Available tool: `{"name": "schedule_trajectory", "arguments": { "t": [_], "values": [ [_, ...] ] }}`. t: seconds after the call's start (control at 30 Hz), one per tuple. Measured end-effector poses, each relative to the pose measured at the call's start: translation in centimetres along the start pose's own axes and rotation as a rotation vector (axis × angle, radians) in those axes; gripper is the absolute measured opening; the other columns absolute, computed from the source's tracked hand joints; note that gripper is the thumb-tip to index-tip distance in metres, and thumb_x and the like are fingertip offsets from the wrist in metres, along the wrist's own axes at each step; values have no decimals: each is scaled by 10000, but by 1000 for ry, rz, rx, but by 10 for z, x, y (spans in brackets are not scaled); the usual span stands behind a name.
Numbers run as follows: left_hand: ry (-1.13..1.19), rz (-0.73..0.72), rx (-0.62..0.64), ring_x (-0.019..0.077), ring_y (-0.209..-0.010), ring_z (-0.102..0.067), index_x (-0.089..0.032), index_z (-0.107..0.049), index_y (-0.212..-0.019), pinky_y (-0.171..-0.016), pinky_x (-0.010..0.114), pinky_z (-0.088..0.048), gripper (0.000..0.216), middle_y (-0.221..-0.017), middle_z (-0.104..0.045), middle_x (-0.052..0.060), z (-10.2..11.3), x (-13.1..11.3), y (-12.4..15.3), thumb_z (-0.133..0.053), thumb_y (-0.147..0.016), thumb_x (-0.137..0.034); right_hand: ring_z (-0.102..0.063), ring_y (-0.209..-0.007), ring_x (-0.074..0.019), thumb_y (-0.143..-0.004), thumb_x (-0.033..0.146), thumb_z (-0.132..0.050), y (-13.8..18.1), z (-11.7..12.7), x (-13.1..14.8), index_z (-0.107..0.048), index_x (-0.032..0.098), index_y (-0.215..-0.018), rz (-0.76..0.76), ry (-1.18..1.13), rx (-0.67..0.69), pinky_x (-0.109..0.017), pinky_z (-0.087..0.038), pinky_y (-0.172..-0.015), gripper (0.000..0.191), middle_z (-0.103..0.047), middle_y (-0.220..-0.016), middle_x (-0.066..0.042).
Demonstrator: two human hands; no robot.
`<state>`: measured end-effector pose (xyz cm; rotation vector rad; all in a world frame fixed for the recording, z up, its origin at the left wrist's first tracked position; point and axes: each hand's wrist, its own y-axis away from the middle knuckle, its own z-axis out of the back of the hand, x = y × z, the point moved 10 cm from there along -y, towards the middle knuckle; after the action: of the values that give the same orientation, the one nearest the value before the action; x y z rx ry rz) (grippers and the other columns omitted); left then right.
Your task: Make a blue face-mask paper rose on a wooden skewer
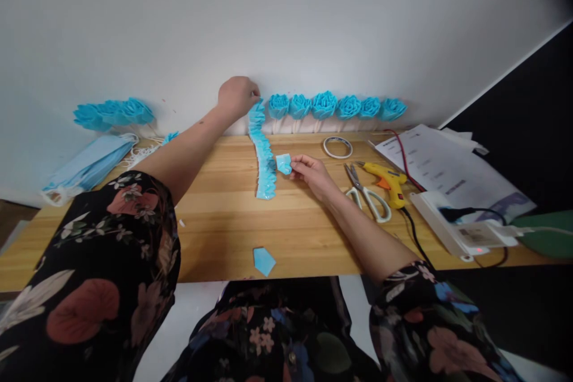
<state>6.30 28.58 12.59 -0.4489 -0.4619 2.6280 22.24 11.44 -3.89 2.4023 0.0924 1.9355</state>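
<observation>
My left hand (239,95) is closed in a pinch on the upper end of a long blue ruffled strip (264,158). The strip hangs from those fingers against the wall, and its lower part lies on the wooden table. Just right of the strip, my right hand (311,174) pinches a small blue petal-shaped piece (283,163) by its edge. Another blue piece (264,261), five-sided and flat, lies near the front edge of the table.
Several blue flowers on sticks (324,105) lean along the wall; more flowers (114,113) stand left, above folded blue masks (89,161). Right are a tape roll (338,147), scissors (367,191), a yellow glue gun (389,182), a power strip (441,227) and papers (447,167).
</observation>
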Motion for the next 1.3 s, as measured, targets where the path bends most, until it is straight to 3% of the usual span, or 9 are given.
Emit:
{"name": "schedule_trajectory", "arguments": {
  "t": [0.17,0.33,0.63,0.8,1.0,1.3],
  "values": [
    [-58,-29,-28,333,-1066,-636,-223,-789,-959,-908,442,-462,280,-1041,-745,126,-1,-25,-7,-564,-805,-158,-584,-600,-121,-629,454,-851,-1,0,-3,-709,202,-806,11,7,12,-268,-464,-648,339,-672,-630,22],
    [-8,8,-38,349,-1170,-616,-208,-758,-1059,-939,439,-451,367,-1075,-722,134,-12,-30,-8,-508,-814,-97,-589,-607,-120,-648,443,-842,-2,1,-3,-710,195,-820,20,9,22,-269,-461,-659,330,-675,-646,13],
    [-21,-46,-42,325,-1063,-656,-256,-776,-941,-884,432,-479,320,-1004,-752,96,-10,-41,-12,-523,-794,-127,-584,-596,-116,-654,423,-825,0,-2,1,-708,196,-813,16,11,22,-265,-443,-647,301,-673,-624,21],
    [88,-66,-3,299,-1033,-673,-253,-798,-970,-884,399,-487,327,-990,-765,84,-5,-38,-10,-545,-798,-138,-578,-594,-119,-658,433,-821,1,-2,1,-710,201,-811,9,25,21,-270,-449,-639,299,-671,-618,24],
    [172,-24,-43,257,-933,-692,-226,-797,-1013,-857,364,-502,361,-907,-767,79,6,-30,0,-514,-813,-128,-579,-594,-116,-654,431,-825,0,-1,0,-713,196,-819,8,24,16,-265,-450,-639,308,-669,-622,22],
    [223,12,-116,212,-961,-692,-238,-729,-1137,-831,306,-507,360,-929,-780,56,9,-11,2,-476,-883,-206,-580,-603,-116,-654,434,-832,-1,-1,-2,-714,201,-811,13,15,22,-266,-463,-651,305,-666,-633,21]
  ]
}}
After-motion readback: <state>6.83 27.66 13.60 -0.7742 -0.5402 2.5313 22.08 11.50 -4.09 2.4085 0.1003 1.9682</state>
